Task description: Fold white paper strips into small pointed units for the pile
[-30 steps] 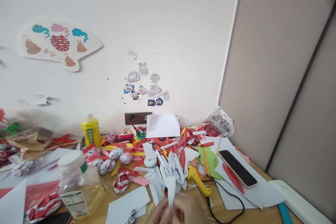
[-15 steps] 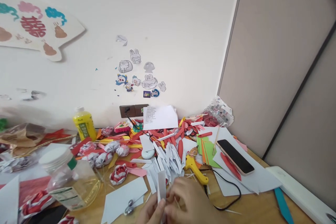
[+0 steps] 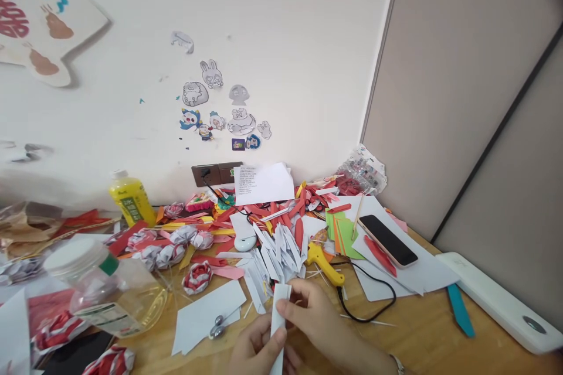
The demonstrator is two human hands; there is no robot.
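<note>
A narrow folded strip of white paper (image 3: 277, 319) stands nearly upright at the bottom centre. Pinching its lower part is my left hand (image 3: 257, 344), thumb in front. My right hand (image 3: 313, 312) grips the strip's upper right edge between thumb and fingers; a bracelet shows at that wrist. Just behind the hands lies a pile of folded white paper strips (image 3: 284, 252). White paper sheets (image 3: 209, 313) with a small silver-beaded object (image 3: 217, 327) on them lie to the left of my left hand.
A yellow glue gun (image 3: 325, 265) with a black cord lies right of the pile. Further right are a phone (image 3: 388, 240) and a long white device (image 3: 497, 299). On the left stand a clear jar (image 3: 118, 287) and a yellow bottle (image 3: 132, 199). Red strips cover the back.
My right hand has shifted up along the strip and now pinches its upper edge. The strip appears more fully in view. The camera view has tilted down and turned slightly right.
</note>
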